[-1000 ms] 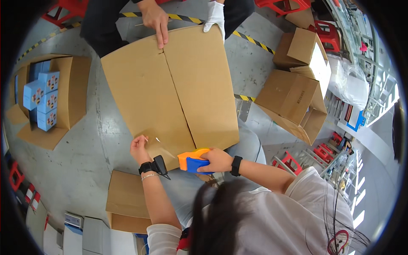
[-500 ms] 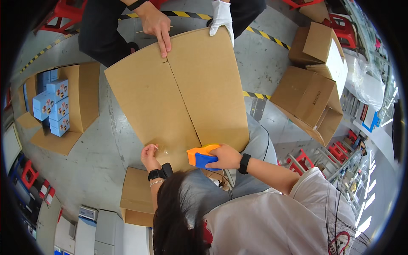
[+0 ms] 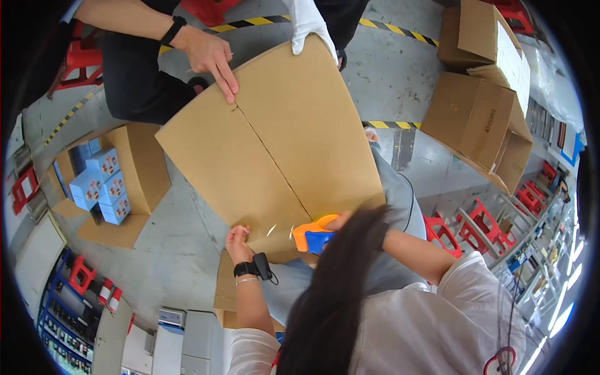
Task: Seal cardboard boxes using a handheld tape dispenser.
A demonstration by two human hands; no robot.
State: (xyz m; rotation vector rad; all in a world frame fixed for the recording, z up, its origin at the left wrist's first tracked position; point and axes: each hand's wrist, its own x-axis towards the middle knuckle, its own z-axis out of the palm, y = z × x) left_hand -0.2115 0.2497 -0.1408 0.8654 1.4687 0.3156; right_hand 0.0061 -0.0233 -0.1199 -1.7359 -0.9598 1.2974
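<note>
A large cardboard box (image 3: 275,137) is seen in the middle of the frame, its two top flaps closed so that a seam runs from the upper left toward the lower centre. At the near end of that seam, in the lower centre, an orange and blue tape dispenser (image 3: 314,235) is held against the cardboard by the right hand (image 3: 340,220), whose fingers are wrapped around the tool; most of this hand is hidden behind a fall of dark hair (image 3: 331,300). Just left of the dispenser, the left hand (image 3: 239,240) is pressed on the box's near edge with its fingers bent onto the cardboard, and nothing is gripped in it. A black device (image 3: 253,269) is worn on that wrist.

At the far end of the box, in the upper part of the frame, the flaps are held down by another person: a bare hand (image 3: 211,57) is laid with its fingers on the seam, and a white-gloved hand (image 3: 310,20) is set on the far edge.

At the left of the frame an open carton (image 3: 147,169) with small blue boxes (image 3: 99,184) is seen on the grey floor (image 3: 181,250). Empty cardboard boxes (image 3: 484,122) are stacked at the upper right.
</note>
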